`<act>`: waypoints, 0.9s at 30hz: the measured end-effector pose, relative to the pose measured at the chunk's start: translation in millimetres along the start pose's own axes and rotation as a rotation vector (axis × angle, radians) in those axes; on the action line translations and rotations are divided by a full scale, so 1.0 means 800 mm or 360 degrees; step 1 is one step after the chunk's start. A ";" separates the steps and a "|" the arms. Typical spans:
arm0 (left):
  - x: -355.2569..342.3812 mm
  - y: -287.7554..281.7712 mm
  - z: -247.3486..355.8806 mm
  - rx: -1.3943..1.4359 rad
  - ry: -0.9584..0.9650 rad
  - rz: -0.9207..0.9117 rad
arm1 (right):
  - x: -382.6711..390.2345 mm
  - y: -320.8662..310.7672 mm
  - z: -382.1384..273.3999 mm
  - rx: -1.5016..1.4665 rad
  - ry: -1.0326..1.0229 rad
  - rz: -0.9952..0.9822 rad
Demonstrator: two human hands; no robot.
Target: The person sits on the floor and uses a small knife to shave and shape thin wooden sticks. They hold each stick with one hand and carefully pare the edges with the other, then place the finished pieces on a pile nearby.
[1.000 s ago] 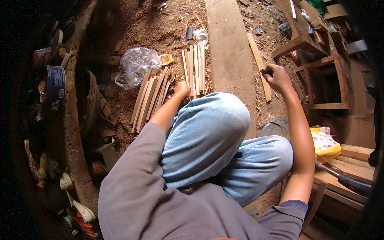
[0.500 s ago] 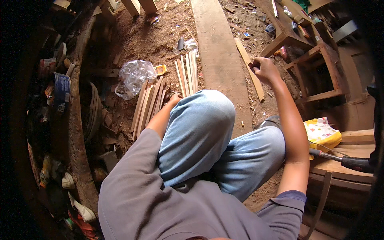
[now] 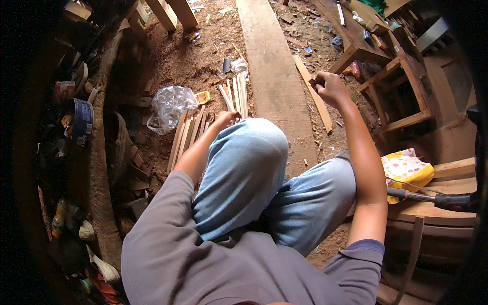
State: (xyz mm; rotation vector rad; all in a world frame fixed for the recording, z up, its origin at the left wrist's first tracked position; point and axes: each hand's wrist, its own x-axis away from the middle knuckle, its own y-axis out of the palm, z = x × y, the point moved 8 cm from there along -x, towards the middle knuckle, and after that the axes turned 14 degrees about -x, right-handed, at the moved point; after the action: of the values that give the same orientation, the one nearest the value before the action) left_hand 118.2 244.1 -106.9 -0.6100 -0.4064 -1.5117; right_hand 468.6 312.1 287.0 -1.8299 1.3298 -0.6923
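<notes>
My left hand (image 3: 225,120) is closed at the lower end of a pale wooden strip (image 3: 226,97), just beyond my raised left knee. The knee partly hides its fingertips. That strip leans away from the small bundle of wooden strips (image 3: 242,94) beside it. A second pile of darker wooden strips (image 3: 186,133) lies left of the hand, partly under my forearm. Raised on the right, my right hand (image 3: 331,89) makes a fist. A small dark bit shows at its fingers, too small to name. Below it, a flat wooden slat (image 3: 314,96) rests on the ground.
A long wide plank (image 3: 272,61) runs away from me over the shavings. A clear plastic bag (image 3: 174,108) lies left, near a small yellow box (image 3: 202,97). At right stand a wooden frame (image 3: 404,122) and a yellow patterned bag (image 3: 412,170) on a wooden seat.
My left hand has moved slightly up and right, and one strip now tilts away from the bundle. My right hand stays raised in a fist. The whole view has shifted slightly.
</notes>
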 end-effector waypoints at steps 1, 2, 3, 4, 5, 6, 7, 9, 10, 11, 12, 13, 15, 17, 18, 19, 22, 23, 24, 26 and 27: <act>0.021 -0.004 0.034 0.0011 -0.0046 0.0002 | -0.001 -0.002 -0.003 -0.0036 -0.0028 0.0016; 0.044 -0.009 0.065 0.0022 -0.0096 0.0006 | -0.002 -0.004 -0.005 -0.0072 -0.0037 0.0019; 0.069 -0.013 0.101 0.0085 0.0003 -0.0058 | -0.003 -0.006 -0.009 -0.0123 -0.0050 0.0033; 0.092 -0.019 0.139 0.0142 0.0133 -0.0121 | -0.002 -0.008 -0.013 -0.0124 -0.0073 0.0038; 0.112 -0.026 0.169 0.0071 0.0094 -0.0261 | -0.003 -0.010 -0.018 -0.0138 -0.0101 0.0054; 0.129 -0.033 0.205 0.0072 0.0243 -0.0188 | -0.002 -0.014 -0.024 -0.0172 -0.0162 0.0078; 0.146 -0.037 0.237 0.0073 0.0339 -0.0281 | -0.002 -0.017 -0.027 -0.0171 -0.0172 0.0107; 0.167 -0.052 0.288 0.0114 0.0358 -0.0221 | -0.002 -0.021 -0.033 -0.0132 -0.0189 0.0130; 0.177 -0.053 0.315 -0.0059 0.0453 -0.0255 | -0.002 -0.023 -0.036 -0.0139 -0.0208 0.0140; 0.185 -0.060 0.338 -0.0152 0.0487 -0.0247 | -0.001 -0.024 -0.039 -0.0172 -0.0246 0.0125; 0.193 -0.065 0.359 -0.0230 0.0535 -0.0248 | 0.000 -0.027 -0.043 -0.0139 -0.0309 0.0159; 0.197 -0.073 0.379 -0.0354 0.0562 -0.0151 | 0.000 -0.028 -0.043 -0.0152 -0.0301 0.0165; 0.208 -0.086 0.409 -0.0529 0.0584 -0.0092 | 0.002 -0.029 -0.042 -0.0154 -0.0307 0.0187; 0.216 -0.102 0.440 -0.0730 0.0631 0.0019 | 0.002 -0.027 -0.041 -0.0132 -0.0302 0.0188; 0.217 -0.106 0.452 -0.0788 0.0615 0.0048 | 0.002 -0.028 -0.041 -0.0100 -0.0323 0.0194; 0.218 -0.110 0.466 -0.0849 0.0602 0.0079 | 0.001 -0.026 -0.036 -0.0128 -0.0261 0.0181; 0.216 -0.107 0.498 -0.0818 0.0659 0.0206 | -0.003 -0.022 -0.025 -0.0069 -0.0122 0.0148; 0.216 -0.100 0.498 -0.0818 0.0690 0.0233 | -0.003 -0.020 -0.027 -0.0035 -0.0165 0.0127; 0.217 -0.095 0.497 -0.0795 0.0706 0.0254 | -0.003 -0.019 -0.027 -0.0049 -0.0161 0.0131; 0.222 -0.074 0.489 -0.0773 0.0887 0.0242 | -0.005 -0.010 -0.030 -0.0035 -0.0123 0.0093; 0.224 -0.063 0.489 -0.0912 0.0950 0.0247 | -0.004 -0.010 -0.039 -0.0039 -0.0211 0.0102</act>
State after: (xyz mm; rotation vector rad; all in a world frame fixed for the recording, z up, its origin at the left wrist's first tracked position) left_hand 122.7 339.4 315.8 -0.5750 0.5383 -1.5751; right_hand 447.3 308.5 311.1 -1.8116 1.3086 -0.5138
